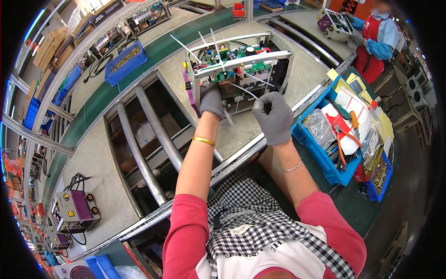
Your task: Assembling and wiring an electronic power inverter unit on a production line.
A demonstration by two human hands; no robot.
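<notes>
An open machine chassis (241,63) with green circuit boards and metal side rails stands on the bench in front of me. Several white cable ties stick up from its top, among them a long one (181,43) at the left. My left hand (212,100), in a grey glove, reaches into the near side of the chassis, where its fingertips are hidden. Beside that hand, a pale strip (228,117) hangs down. My right hand (275,120), also gloved, is just outside the chassis, thumb and fingers curled together at the end of a white cable tie (245,89) that runs out of it.
On my right sits a blue bin (301,132) with pliers, plastic bags and papers; a smaller blue box (381,179) of brass-coloured parts adjoins it. Metal rollers (158,123) span a gap at left. A finished-looking unit (76,207) stands lower left. A co-worker (376,37) handles another unit.
</notes>
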